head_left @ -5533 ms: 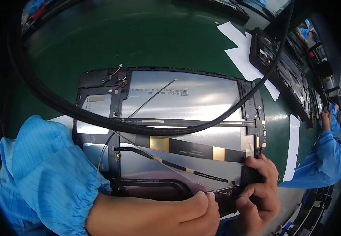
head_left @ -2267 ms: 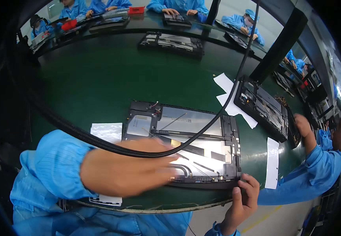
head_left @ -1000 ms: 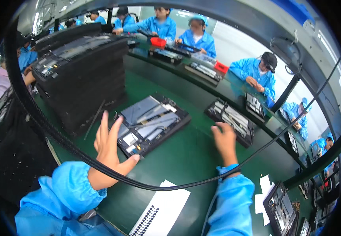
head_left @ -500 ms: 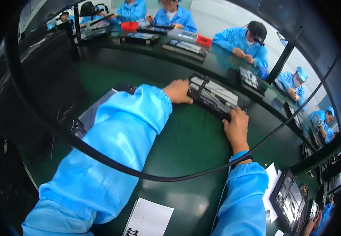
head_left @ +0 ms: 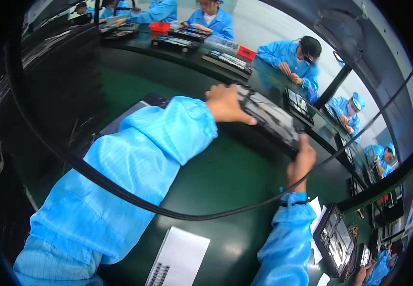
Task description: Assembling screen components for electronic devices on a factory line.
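Gripping black-framed rectangular device w/ silvery innards (head_left: 271,116) btwn L hand (head_left: 226,105) and R hand (head_left: 303,159), at opp. ends (prob. for balance), near far edge of dark-green tabletop (head_left: 216,176); can't tell if lifted.

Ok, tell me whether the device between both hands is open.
Open: the device shows silvery inner parts, blurred, nothing covering them.

Green tabletop (head_left: 216,186), white paper (head_left: 185,250) in front, black-framed panel (head_left: 337,238) at lower right
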`<action>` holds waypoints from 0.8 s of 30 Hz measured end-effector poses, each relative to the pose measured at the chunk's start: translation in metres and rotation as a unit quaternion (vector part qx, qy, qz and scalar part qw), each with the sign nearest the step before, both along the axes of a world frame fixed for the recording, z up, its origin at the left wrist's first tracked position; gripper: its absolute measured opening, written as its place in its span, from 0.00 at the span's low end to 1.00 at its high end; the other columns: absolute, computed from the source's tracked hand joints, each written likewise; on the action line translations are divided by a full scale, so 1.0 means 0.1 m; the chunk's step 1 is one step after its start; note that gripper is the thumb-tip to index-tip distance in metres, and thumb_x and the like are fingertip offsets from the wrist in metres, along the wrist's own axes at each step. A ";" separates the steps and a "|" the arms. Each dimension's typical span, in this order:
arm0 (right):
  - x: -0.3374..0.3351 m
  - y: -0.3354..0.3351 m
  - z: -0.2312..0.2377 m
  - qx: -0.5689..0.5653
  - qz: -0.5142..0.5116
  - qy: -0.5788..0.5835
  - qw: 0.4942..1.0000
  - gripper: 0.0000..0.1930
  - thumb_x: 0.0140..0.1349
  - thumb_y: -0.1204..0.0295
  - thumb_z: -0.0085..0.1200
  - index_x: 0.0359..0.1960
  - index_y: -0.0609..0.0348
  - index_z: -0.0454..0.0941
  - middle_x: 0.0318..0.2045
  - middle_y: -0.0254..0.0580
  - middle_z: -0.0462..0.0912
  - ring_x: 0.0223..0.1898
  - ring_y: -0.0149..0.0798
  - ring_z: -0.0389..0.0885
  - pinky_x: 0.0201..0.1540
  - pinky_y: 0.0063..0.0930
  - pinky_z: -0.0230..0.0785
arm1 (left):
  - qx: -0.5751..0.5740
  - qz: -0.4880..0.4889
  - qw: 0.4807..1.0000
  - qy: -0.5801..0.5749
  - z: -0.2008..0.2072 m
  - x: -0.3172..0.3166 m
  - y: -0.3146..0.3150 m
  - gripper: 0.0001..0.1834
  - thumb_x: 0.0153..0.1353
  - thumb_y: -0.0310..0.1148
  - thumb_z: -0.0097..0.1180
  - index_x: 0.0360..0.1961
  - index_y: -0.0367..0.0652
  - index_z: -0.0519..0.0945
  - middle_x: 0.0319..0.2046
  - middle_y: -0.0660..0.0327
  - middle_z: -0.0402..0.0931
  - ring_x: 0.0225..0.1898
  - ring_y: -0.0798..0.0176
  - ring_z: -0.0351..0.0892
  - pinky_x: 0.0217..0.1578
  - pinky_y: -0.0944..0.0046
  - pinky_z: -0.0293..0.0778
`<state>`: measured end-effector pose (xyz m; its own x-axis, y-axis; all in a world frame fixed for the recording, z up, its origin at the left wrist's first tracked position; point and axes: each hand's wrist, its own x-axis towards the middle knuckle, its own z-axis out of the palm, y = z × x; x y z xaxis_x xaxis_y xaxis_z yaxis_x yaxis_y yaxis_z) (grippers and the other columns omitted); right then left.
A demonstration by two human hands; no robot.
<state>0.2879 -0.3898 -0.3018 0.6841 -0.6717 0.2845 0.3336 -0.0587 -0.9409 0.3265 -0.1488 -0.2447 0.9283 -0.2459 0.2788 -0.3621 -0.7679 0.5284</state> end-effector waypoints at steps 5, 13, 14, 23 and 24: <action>-1.25 0.09 0.49 0.088 0.127 -0.067 0.986 0.09 0.55 0.70 0.49 0.32 0.64 0.74 0.29 0.40 0.76 0.31 0.33 0.74 0.41 0.25 0.66 | -0.080 -0.055 0.993 -0.074 0.18 -1.24 0.36 0.49 0.37 0.46 0.63 0.54 0.29 0.53 0.47 0.38 0.59 0.49 0.41 0.59 0.51 0.53 0.55; -3.86 -0.03 0.09 -0.203 0.021 0.033 0.978 0.19 0.49 0.80 0.42 0.46 0.69 0.67 0.42 0.51 0.70 0.48 0.44 0.66 0.52 0.33 0.56 | -0.090 -0.338 0.930 -0.115 -0.48 -3.12 1.24 0.15 0.41 0.24 0.56 0.34 0.37 0.74 0.36 0.52 0.69 0.39 0.52 0.69 0.39 0.58 0.65; -4.06 0.23 0.07 -0.296 -0.022 0.075 0.952 0.19 0.49 0.80 0.42 0.45 0.70 0.67 0.41 0.52 0.71 0.47 0.45 0.66 0.51 0.33 0.55 | -0.071 -0.341 0.932 -0.104 -0.58 -3.19 1.34 0.16 0.41 0.24 0.57 0.35 0.36 0.74 0.36 0.52 0.68 0.39 0.52 0.68 0.39 0.58 0.65; -4.36 0.58 0.08 -0.356 -0.099 0.249 0.895 0.10 0.55 0.72 0.48 0.35 0.65 0.74 0.32 0.41 0.75 0.35 0.34 0.72 0.39 0.25 0.63 | -0.041 -0.380 0.919 -0.098 -0.77 -3.33 1.51 0.16 0.44 0.28 0.57 0.37 0.37 0.73 0.37 0.53 0.67 0.40 0.53 0.67 0.40 0.58 0.65; -4.35 0.67 0.14 -0.353 -0.106 0.249 0.896 0.10 0.55 0.72 0.48 0.35 0.65 0.74 0.32 0.41 0.75 0.35 0.34 0.72 0.39 0.25 0.63 | -0.056 -0.383 0.918 -0.082 -0.75 -3.31 1.51 0.16 0.44 0.28 0.56 0.37 0.37 0.73 0.37 0.53 0.68 0.40 0.53 0.67 0.41 0.58 0.65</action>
